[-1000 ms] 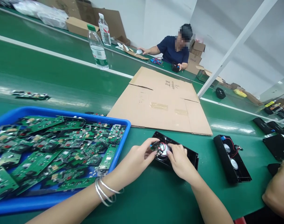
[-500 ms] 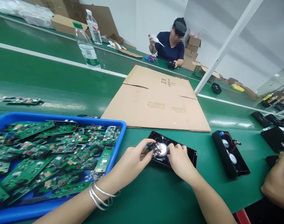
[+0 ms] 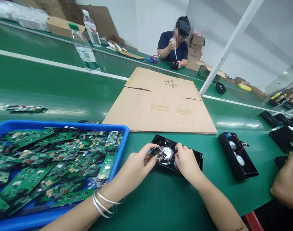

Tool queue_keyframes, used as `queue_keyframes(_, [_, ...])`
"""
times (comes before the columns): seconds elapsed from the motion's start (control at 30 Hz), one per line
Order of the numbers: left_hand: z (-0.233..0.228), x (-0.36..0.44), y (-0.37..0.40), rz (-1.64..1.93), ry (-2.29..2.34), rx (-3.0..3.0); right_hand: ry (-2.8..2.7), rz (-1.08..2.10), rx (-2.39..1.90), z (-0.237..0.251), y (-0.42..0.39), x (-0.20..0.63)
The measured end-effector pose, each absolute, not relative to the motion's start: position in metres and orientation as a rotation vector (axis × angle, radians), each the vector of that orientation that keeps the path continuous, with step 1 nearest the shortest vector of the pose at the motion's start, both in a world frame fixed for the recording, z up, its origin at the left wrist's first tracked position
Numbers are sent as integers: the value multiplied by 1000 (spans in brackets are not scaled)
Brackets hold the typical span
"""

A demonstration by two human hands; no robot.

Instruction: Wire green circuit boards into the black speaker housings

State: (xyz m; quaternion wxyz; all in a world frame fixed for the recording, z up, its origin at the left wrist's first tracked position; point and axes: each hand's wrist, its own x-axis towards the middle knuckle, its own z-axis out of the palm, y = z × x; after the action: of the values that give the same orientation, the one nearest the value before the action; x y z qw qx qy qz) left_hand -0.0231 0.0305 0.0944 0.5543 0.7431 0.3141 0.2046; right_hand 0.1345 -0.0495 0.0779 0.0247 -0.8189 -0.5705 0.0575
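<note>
My left hand [image 3: 143,158] pinches a small circuit board [image 3: 157,152] with red wires, held above the left part of an open black speaker housing [image 3: 196,158]. Inside the housing shows a round silver speaker [image 3: 167,154]. My right hand [image 3: 187,160] is closed over the housing's middle, its thumb and fingers bent down by the speaker. Whatever its fingertips grip, if anything, is too small or hidden to make out. The housing lies on the green table, slightly tilted across my view.
To the left a blue tray [image 3: 126,134] holds many green circuit boards. Flattened cardboard [image 3: 160,120] lies beyond the housing. Another open speaker housing [image 3: 239,157] stands right, near a co-worker's arm [image 3: 284,179]. Across the table sits a person [image 3: 164,45]; a water bottle [image 3: 86,56] stands far left.
My right hand has shifted slightly, uncovering a little more of the speaker. My left hand keeps its pinch on the board. The person opposite has lowered a white bottle towards a black part.
</note>
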Motion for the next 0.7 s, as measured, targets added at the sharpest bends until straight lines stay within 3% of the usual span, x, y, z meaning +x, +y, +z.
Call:
queue_keyframes(0.17, [93, -23, 29, 507, 749, 1795, -2012, -13, -2451, 81, -51, 135])
queue_keyframes(0.4, [92, -22, 30, 487, 764, 1774, -2060, 48, -2377, 76, -56, 136])
queue_keyframes(0.57, [93, -23, 28, 490, 794, 1722, -1739, 248, -2356, 87, -55, 139])
queue_keyframes(0.7, [90, -22, 27, 536, 825, 1669, -1468, 582, -2073, 106, -58, 141])
